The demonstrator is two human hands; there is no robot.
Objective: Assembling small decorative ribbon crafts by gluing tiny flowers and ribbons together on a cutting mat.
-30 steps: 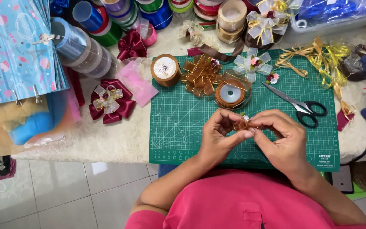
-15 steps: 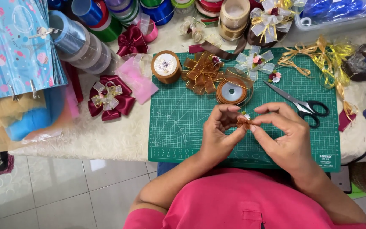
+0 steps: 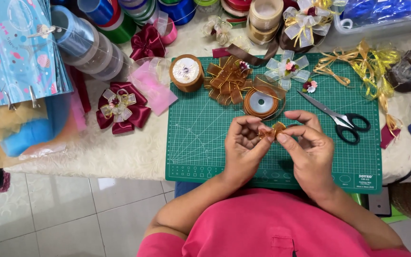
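Green cutting mat (image 3: pixel 200 138): gridded, lying on a pale textured table cover (image 3: pixel 115 152), directly beneath both hands and extending past them on every side. Maroon satin bow (image 3: pixel 120 107) with a pale centre: well off to the left of the left hand, off the mat. Finished brown-and-gold ribbon bow (image 3: pixel 227 83): on the mat beyond the left hand. Brown ribbon roll standing on end (image 3: pixel 186 72): beyond and to the left of that hand. Flat ribbon spool with a grey core (image 3: pixel 261 102): just beyond the fingertips of both hands. Black-handled scissors (image 3: pixel 338 119): beyond and to the right of the right hand, blades aimed up-left, near but not touching. Left hand (image 3: pixel 242 147): fingers curled in, thumb and forefinger pinched on the left end of the small ribbon piece. Right hand (image 3: pixel 310 147): thumb and forefinger closed on the right end, the remaining fingers loosely arched above. Small brown-gold ribbon piece (image 3: pixel 272 131): held between the two sets of fingertips, raised just above the mat at the midpoint of the hands, equally close to each; its long axis runs left to right from one pinch to the other, folded loops bulging away from the person. The exact fold is too small to tell.
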